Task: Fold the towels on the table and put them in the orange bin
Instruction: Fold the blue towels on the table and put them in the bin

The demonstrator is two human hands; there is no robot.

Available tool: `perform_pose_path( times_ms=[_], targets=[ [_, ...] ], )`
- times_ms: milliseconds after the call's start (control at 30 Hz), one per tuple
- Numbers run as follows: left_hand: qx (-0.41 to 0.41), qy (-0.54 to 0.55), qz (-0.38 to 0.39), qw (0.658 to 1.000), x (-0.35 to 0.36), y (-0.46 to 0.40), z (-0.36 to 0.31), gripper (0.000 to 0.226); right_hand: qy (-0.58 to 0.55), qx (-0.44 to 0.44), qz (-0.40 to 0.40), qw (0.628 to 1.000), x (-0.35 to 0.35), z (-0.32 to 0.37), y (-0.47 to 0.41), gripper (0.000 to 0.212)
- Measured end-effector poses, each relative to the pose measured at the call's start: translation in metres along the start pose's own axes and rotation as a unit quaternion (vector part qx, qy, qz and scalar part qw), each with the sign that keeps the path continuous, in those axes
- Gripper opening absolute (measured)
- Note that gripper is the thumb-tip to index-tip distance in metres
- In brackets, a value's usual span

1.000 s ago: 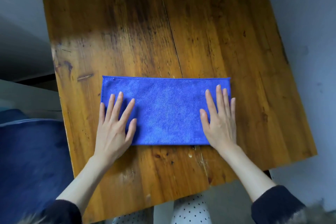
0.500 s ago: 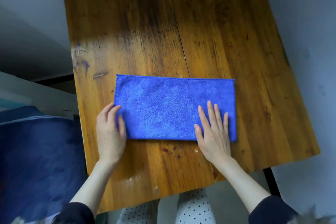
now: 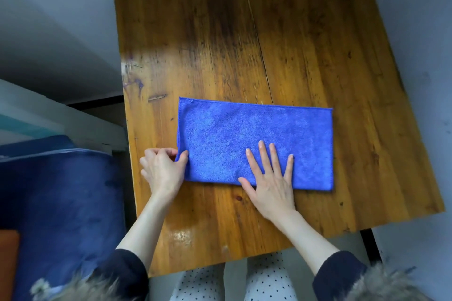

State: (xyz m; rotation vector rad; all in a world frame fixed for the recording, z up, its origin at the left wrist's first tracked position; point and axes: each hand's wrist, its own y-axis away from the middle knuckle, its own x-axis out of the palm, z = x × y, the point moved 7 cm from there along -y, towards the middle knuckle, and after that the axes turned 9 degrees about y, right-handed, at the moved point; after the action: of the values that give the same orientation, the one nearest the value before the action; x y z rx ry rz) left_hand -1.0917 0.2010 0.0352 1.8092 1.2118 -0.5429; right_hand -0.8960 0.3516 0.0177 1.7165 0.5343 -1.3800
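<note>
A: At the towel's nine o'clock edge, the left hand has its fingers pinched on the near corner of the blue towel, thumb on top and the other fingers curled under or beside the hem. So that hand is grasping cloth.

B: And the right hand?

A: Released and flat. Its fingers are spread, palm down, pressing the towel near the six o'clock edge, a little left of the middle. It grips nothing; it just pins the cloth.

B: Where does the towel lie?

A: On the wooden desk, toward the near half, already a long folded rectangle running from nine to three o'clock. It looks like it has been halved once, judging by the doubled edge at the left.

B: How will it handle?

A: I'd judge it light, soft and limp, a microfibre sort of cloth with a bit of grip in the pile. It will not hold a shape by itself, so lifting one corner alone would let the end droop and skew. Better to take both corners of the nine o'clock end and carry them over to three o'clock, with the flat hand marking the crease.

B: The bin?

A: Only an orange patch shows at eight o'clock; whether it is the bin I cannot tell.
</note>
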Motion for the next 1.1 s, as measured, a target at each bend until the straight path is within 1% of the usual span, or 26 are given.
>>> perform_pose_path(
  times_ms=[100,267,367,467,500,533,600,667,700,733,800,867,900,933,1000,1100],
  targets=[
    [0.047,0.015,-0.013,0.999,-0.007,-0.004,-0.007,0.016,-0.003,0.007,0.005,1.0,-0.001,0.001,-0.003,0.069],
    [0.065,0.075,0.033,0.995,-0.014,-0.03,-0.026,0.018,-0.007,0.02,0.005,1.0,-0.009,0.008,-0.027,0.068],
    [0.034,0.122,0.056,0.99,-0.024,-0.054,-0.038,0.021,-0.016,0.022,-0.001,1.0,-0.017,0.014,-0.051,0.069],
    [-0.033,0.187,0.1,0.977,-0.033,-0.067,-0.044,0.042,-0.02,0.017,0.0,1.0,-0.025,0.022,-0.066,0.069],
    [-0.055,0.211,0.126,0.968,-0.033,-0.067,-0.046,0.043,-0.018,0.014,0.004,1.0,-0.027,0.024,-0.068,0.069],
    [-0.066,0.226,0.155,0.959,-0.033,-0.065,-0.048,0.038,-0.02,0.01,0.009,1.0,-0.029,0.025,-0.068,0.069],
    [-0.059,0.238,0.194,0.95,-0.034,-0.056,-0.056,0.027,-0.038,-0.004,0.014,0.999,-0.034,0.024,-0.065,0.067],
    [-0.038,0.254,0.195,0.946,-0.038,-0.048,-0.066,0.021,-0.091,-0.014,0.014,0.996,-0.04,0.019,-0.063,0.063],
    [-0.026,0.264,0.189,0.945,-0.04,-0.044,-0.071,0.019,-0.138,-0.011,0.006,0.99,-0.044,0.014,-0.062,0.059],
    [-0.015,0.274,0.18,0.945,-0.042,-0.04,-0.078,0.018,-0.198,-0.001,-0.006,0.98,-0.049,0.007,-0.059,0.054],
    [0.01,0.288,0.161,0.944,-0.044,-0.03,-0.094,0.016,-0.311,0.035,-0.043,0.949,-0.058,-0.01,-0.051,0.046],
    [0.045,0.282,0.142,0.948,-0.04,-0.017,-0.113,0.017,-0.384,0.077,-0.068,0.918,-0.063,-0.031,-0.041,0.039],
    [0.069,0.27,0.133,0.951,-0.035,-0.01,-0.125,0.018,-0.425,0.104,-0.065,0.897,-0.062,-0.043,-0.035,0.036],
    [0.097,0.253,0.125,0.954,-0.03,-0.001,-0.137,0.018,-0.473,0.134,-0.05,0.869,-0.06,-0.055,-0.03,0.033],
    [0.158,0.213,0.114,0.957,-0.014,0.019,-0.163,0.02,-0.57,0.18,-0.017,0.801,-0.053,-0.078,-0.019,0.025],
    [0.242,0.159,0.1,0.952,0.021,0.054,-0.198,0.024,-0.668,0.212,0.015,0.713,-0.042,-0.107,-0.006,0.021]
  ],
)
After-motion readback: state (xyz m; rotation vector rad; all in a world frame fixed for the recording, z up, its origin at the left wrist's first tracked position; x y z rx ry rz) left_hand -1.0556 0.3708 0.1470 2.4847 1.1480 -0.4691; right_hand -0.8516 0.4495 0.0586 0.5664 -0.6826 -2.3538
